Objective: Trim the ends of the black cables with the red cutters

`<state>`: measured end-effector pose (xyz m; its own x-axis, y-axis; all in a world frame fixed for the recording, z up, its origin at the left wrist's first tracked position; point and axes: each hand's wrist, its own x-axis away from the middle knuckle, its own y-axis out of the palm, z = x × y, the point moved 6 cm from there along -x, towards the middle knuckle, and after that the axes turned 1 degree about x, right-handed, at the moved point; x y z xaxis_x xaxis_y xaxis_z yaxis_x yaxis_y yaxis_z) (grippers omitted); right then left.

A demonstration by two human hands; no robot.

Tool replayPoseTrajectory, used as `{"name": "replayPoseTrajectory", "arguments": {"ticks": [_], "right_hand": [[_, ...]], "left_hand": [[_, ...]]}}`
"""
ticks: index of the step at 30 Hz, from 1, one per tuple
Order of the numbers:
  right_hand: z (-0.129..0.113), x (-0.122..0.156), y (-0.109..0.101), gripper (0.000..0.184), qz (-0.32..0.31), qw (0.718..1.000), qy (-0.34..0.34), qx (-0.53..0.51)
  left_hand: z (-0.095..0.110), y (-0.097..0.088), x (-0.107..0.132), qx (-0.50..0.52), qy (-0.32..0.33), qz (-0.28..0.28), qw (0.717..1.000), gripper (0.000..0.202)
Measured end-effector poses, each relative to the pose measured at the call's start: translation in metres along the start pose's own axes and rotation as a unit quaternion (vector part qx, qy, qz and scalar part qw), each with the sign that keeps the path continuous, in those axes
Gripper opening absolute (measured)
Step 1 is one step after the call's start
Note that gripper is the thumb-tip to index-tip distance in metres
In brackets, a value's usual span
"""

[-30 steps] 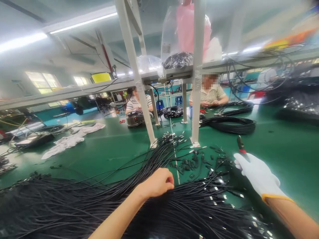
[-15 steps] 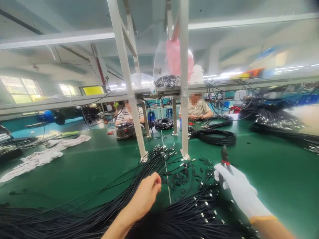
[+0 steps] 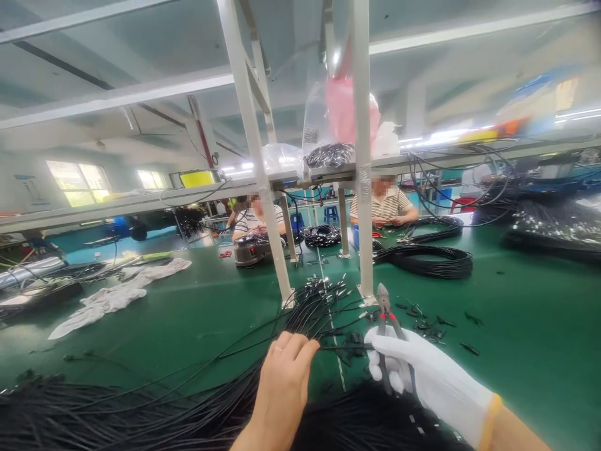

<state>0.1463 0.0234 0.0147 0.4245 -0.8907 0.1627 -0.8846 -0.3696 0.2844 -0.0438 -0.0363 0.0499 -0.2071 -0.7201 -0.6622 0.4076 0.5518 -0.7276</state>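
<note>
My bare left hand is closed on a black cable that stretches right toward my other hand. My right hand, in a white glove with a yellow cuff, grips diagonal cutters with red and dark handles, jaws pointing up and away. The cable's right end meets the gloved fingers; whether they pinch it is hard to tell. Beneath my left hand runs a bundle of black cables, its metal-tipped ends lying beyond. Small black cut-off pieces are scattered on the green table.
White shelf posts stand on the table ahead. Coiled black cables lie at the right, a white cloth at the left. Two people in striped shirts sit across the table. A grey device rests near the left post.
My right hand has moved left with the cutters, close to my left hand. A cable now stretches between the two hands. The view has shifted slightly left.
</note>
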Motion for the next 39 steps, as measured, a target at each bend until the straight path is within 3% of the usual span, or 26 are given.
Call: {"name": "replayPoseTrajectory", "arguments": {"ticks": [3, 4, 5, 6, 8, 9, 11, 14, 17, 22, 27, 29, 34, 36, 37, 39], "right_hand": [[0.0, 0.0, 0.0, 0.044, 0.021, 0.998, -0.051, 0.024], [0.001, 0.0, -0.001, 0.042, 0.029, 0.996, -0.067, 0.044], [0.004, -0.001, -0.001, 0.04, 0.036, 0.994, -0.08, 0.071], [0.008, -0.002, -0.002, 0.037, 0.044, 0.99, -0.088, 0.104], [0.018, -0.006, -0.004, 0.034, 0.057, 0.978, -0.091, 0.177], [0.023, -0.009, -0.004, 0.033, 0.063, 0.97, -0.093, 0.214], [0.029, -0.012, -0.004, 0.031, 0.069, 0.952, -0.103, 0.281], [0.029, -0.009, -0.004, 0.031, 0.096, 0.915, -0.108, 0.376], [0.02, 0.0, -0.012, 0.036, 0.17, 0.869, -0.081, 0.457], [0.013, 0.003, -0.021, 0.036, 0.198, 0.815, -0.101, 0.535], [0.027, -0.003, -0.014, 0.035, 0.198, 0.743, -0.154, 0.621], [0.031, -0.004, -0.01, 0.04, 0.189, 0.739, -0.155, 0.628], [0.023, 0.005, -0.001, 0.065, 0.114, 0.792, -0.128, 0.586], [0.017, 0.008, 0.003, 0.067, 0.082, 0.801, -0.145, 0.575], [0.013, 0.01, 0.003, 0.065, 0.086, 0.795, -0.167, 0.576], [0.007, 0.012, 0.003, 0.055, 0.132, 0.754, -0.234, 0.599]], "left_hand": [[0.001, 0.006, 0.011, 0.159, -0.134, 0.057, 0.977, 0.02], [0.001, 0.021, 0.015, 0.256, -0.207, 0.016, 0.944, 0.018], [0.004, 0.037, 0.02, 0.356, -0.291, -0.02, 0.888, 0.024], [0.009, 0.055, 0.026, 0.453, -0.368, -0.058, 0.81, 0.035], [0.018, 0.077, 0.032, 0.578, -0.469, -0.032, 0.667, 0.051], [0.022, 0.084, 0.031, 0.621, -0.482, -0.018, 0.618, 0.054], [0.025, 0.089, 0.027, 0.667, -0.482, 0.014, 0.568, 0.052], [0.022, 0.085, 0.022, 0.688, -0.463, 0.056, 0.556, 0.043], [0.019, 0.077, 0.02, 0.7, -0.443, 0.083, 0.553, 0.038], [0.022, 0.067, 0.018, 0.714, -0.42, 0.064, 0.557, 0.031], [0.03, 0.069, 0.016, 0.733, -0.4, 0.025, 0.55, 0.027], [0.031, 0.071, 0.015, 0.742, -0.382, 0.02, 0.55, 0.026], [0.021, 0.074, 0.014, 0.726, -0.366, 0.019, 0.582, 0.027], [0.018, 0.073, 0.014, 0.716, -0.368, 0.017, 0.593, 0.027], [0.017, 0.072, 0.014, 0.71, -0.372, 0.024, 0.597, 0.027], [0.014, 0.07, 0.015, 0.696, -0.383, 0.039, 0.606, 0.029]]}}
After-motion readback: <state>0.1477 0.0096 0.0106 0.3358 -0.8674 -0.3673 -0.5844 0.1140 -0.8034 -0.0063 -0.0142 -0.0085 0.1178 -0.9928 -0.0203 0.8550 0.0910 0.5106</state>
